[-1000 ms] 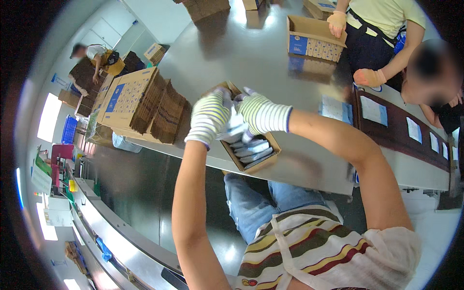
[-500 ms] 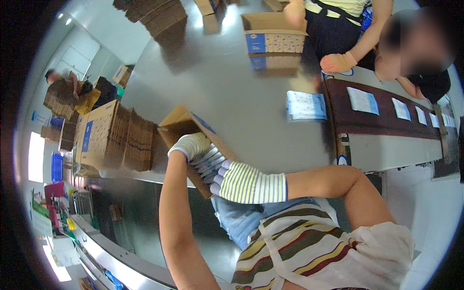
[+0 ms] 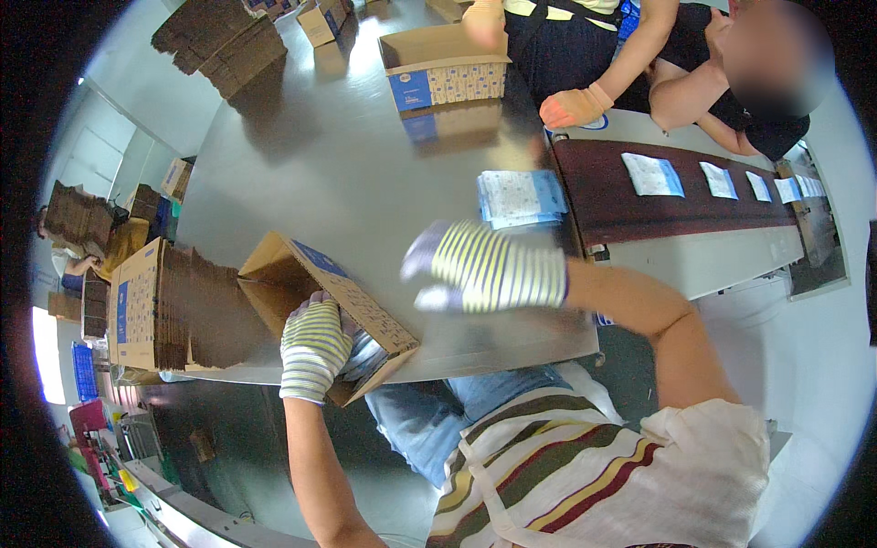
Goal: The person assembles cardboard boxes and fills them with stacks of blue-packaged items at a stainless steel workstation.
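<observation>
An open cardboard box (image 3: 356, 297) with a blue printed side lies tilted at the near edge of the grey table (image 3: 347, 164). My left hand (image 3: 315, 342), in a striped glove, grips the box at its open end, where packets show inside. My right hand (image 3: 489, 267), also gloved and blurred, hovers above the table just right of the box, fingers curled and holding nothing I can see. A stack of blue and white packets (image 3: 521, 196) lies beyond my right hand.
A pile of flattened cardboard boxes (image 3: 174, 306) stands left of the box. Another open box (image 3: 445, 66) sits at the far side, where another person's gloved hand (image 3: 571, 107) rests. A dark conveyor belt (image 3: 694, 187) carries packets on the right.
The box has come down onto the table's near edge. My right hand has left the box and moved right, toward the packet stack. My left hand stays on the box.
</observation>
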Demonstrator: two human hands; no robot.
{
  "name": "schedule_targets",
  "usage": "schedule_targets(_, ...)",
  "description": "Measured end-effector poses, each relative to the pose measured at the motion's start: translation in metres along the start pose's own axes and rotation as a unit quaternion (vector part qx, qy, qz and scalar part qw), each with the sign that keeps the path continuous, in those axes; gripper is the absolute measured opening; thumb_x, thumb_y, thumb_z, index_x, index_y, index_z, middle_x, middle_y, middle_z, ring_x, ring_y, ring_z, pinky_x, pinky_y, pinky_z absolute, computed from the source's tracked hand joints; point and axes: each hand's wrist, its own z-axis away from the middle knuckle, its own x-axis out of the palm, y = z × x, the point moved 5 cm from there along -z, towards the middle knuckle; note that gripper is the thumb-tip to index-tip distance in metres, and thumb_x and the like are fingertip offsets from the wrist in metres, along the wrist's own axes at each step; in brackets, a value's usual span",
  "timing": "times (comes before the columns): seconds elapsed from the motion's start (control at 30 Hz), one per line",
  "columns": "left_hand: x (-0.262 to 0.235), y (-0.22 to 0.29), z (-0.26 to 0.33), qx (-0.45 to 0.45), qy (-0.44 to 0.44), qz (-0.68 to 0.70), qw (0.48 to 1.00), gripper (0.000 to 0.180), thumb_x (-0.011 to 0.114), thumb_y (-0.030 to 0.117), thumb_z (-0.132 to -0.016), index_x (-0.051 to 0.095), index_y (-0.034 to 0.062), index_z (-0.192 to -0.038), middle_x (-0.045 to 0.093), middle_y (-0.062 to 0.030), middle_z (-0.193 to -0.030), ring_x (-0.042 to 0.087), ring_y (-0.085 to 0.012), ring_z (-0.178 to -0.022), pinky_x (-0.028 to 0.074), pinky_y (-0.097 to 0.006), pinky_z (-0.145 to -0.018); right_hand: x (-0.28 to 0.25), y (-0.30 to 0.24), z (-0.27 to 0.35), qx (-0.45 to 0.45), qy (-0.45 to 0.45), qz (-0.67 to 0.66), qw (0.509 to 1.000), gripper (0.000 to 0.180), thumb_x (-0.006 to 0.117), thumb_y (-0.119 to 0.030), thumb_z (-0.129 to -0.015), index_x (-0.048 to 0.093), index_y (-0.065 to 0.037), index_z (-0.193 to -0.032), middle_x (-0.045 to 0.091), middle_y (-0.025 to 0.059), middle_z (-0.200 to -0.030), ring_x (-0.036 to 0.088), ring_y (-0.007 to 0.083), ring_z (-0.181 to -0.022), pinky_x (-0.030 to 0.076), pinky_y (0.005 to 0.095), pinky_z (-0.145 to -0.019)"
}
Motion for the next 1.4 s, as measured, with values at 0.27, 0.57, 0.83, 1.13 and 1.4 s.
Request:
schedule_targets(0.27,0.002,-0.004,0.003,-0.010,0.007,0.007,1.000,0.038,0.052,0.028,-0.085,0.057,-0.0021,-0.108,0.059,-0.0181,-0.109,0.056,-0.0341,-0.103,0.044,-0.043,-0.090,-0.086,0.216,0.064,0.271,-0.138,0.132,0.943,0.030,0.067,-0.021,-0.082,0.059,-0.001,-0.103,0.065,0.0146,-0.097,0.062,0.0266,-0.092,0.049,0.0357,-0.082)
schedule_targets(0.57,0.013,-0.009,0.002,-0.014,-0.010,0.015,1.000,0.038,0.060,0.026,-0.078,0.059,0.0000,-0.105,0.059,-0.0187,-0.109,0.054,-0.0360,-0.105,0.042,-0.045,-0.092,-0.072,0.222,0.043,0.213,-0.390,0.114,0.889,0.042,0.065,-0.028,-0.078,0.063,-0.002,-0.111,0.065,0.0179,-0.106,0.061,0.0294,-0.100,0.046,0.0386,-0.088)
schedule_targets(0.83,0.015,-0.012,0.000,-0.023,-0.030,-0.004,0.999,0.036,0.060,0.026,-0.079,0.061,-0.0013,-0.101,0.058,-0.0184,-0.112,0.054,-0.0342,-0.105,0.042,-0.044,-0.091,-0.002,0.176,0.059,0.343,-0.423,-0.050,0.837,0.070,0.076,-0.054,-0.064,0.065,0.005,-0.101,0.069,0.0154,-0.090,0.065,0.0226,-0.077,0.051,0.0342,-0.071)
schedule_targets(1.13,0.010,-0.004,0.002,-0.024,-0.054,-0.001,0.998,0.038,0.058,0.029,-0.080,0.060,-0.0008,-0.105,0.057,-0.0172,-0.112,0.055,-0.0332,-0.104,0.043,-0.043,-0.089,0.069,0.022,0.065,0.189,-0.312,0.160,0.917,0.076,0.056,-0.051,-0.081,0.035,-0.004,-0.136,0.055,0.0233,-0.118,0.059,0.0358,-0.101,0.046,0.0476,-0.087)
schedule_targets(1.4,0.009,0.017,0.003,0.050,0.017,0.006,0.999,0.042,0.056,0.034,-0.082,0.060,0.0011,-0.107,0.060,-0.0194,-0.112,0.056,-0.0345,-0.105,0.043,-0.043,-0.091,-0.019,-0.014,-0.063,-0.001,0.119,-0.251,0.961,0.068,0.073,-0.038,-0.072,0.050,-0.002,-0.124,0.058,0.0161,-0.114,0.052,0.0327,-0.110,0.036,0.0391,-0.100)
